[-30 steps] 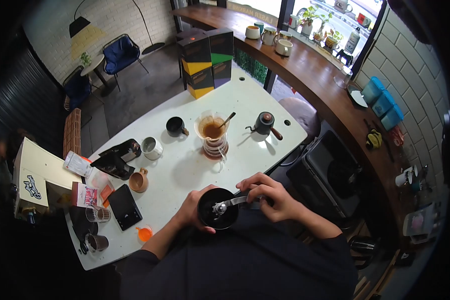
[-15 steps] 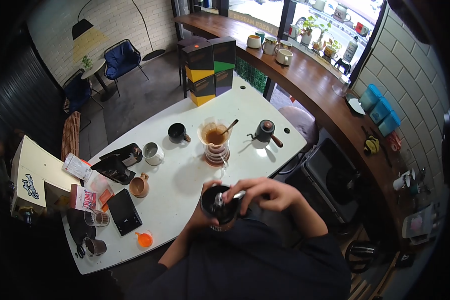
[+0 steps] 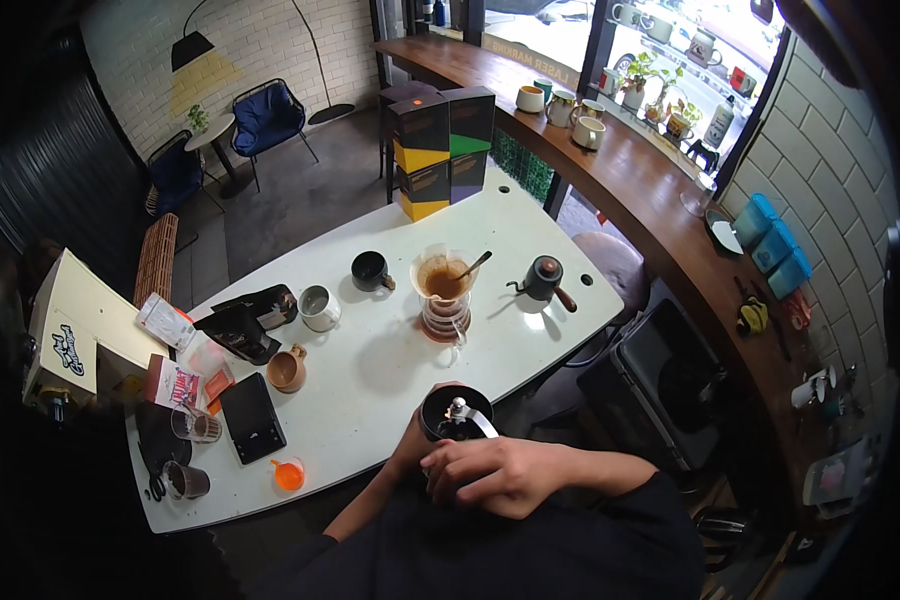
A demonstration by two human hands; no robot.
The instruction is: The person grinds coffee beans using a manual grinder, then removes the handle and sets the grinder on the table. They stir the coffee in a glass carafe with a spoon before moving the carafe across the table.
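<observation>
fingers of the right hand (image 3: pixel 500 475) stay curled on the crank of the hand grinder (image 3: pixel 455 412), now swung toward the body, left hand (image 3: pixel 410 455) gripping it, near the pour-over dripper (image 3: pixel 443 285).

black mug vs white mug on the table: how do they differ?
The black mug is dark all over; the white mug is pale with a grey inside. The black mug stands close beside the glass pour-over dripper; the white mug stands further from it, beside the black bags. Both stand upright on the white table, apart from either hand.
</observation>
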